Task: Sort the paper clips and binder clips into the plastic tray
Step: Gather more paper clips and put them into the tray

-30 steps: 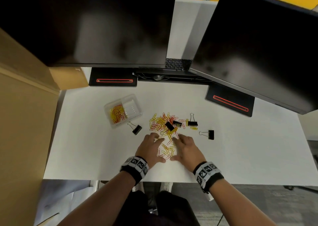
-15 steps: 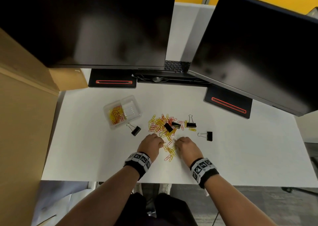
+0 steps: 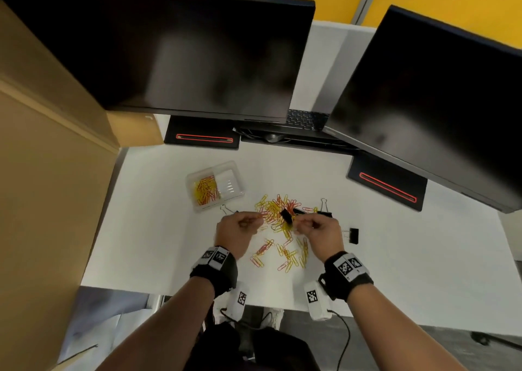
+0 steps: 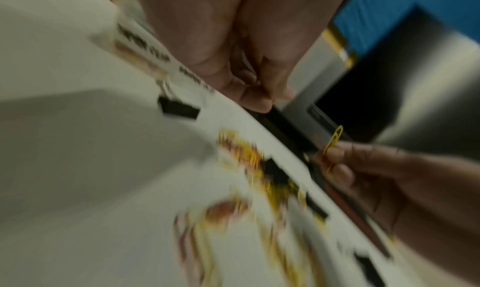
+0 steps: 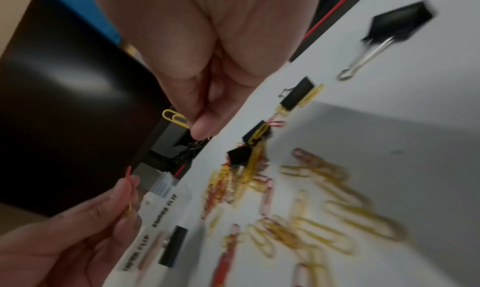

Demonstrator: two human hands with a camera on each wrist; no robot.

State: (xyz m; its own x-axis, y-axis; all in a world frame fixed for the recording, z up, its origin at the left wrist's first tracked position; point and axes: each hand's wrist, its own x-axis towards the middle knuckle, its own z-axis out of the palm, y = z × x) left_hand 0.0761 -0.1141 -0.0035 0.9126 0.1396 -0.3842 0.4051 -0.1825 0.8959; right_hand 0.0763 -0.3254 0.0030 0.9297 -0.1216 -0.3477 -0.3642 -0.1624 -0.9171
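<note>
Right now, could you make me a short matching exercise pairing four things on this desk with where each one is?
Things:
1. right hand
2. left hand
3. plastic tray
4. lone binder clip

Places or states:
a. on the desk, right of the right hand
b. pinches a yellow paper clip
c. holds paper clips in its left compartment only
d. pinches clips, nearer the tray

Pairs: 1-b, 2-d, 3-c, 4-a

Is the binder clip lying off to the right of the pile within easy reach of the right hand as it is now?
Probably yes. The binder clip lies alone on the desk just beside the right hand, with nothing between them. But the hand's fingers already pinch paper clips, so they would likely need emptying first.
</note>
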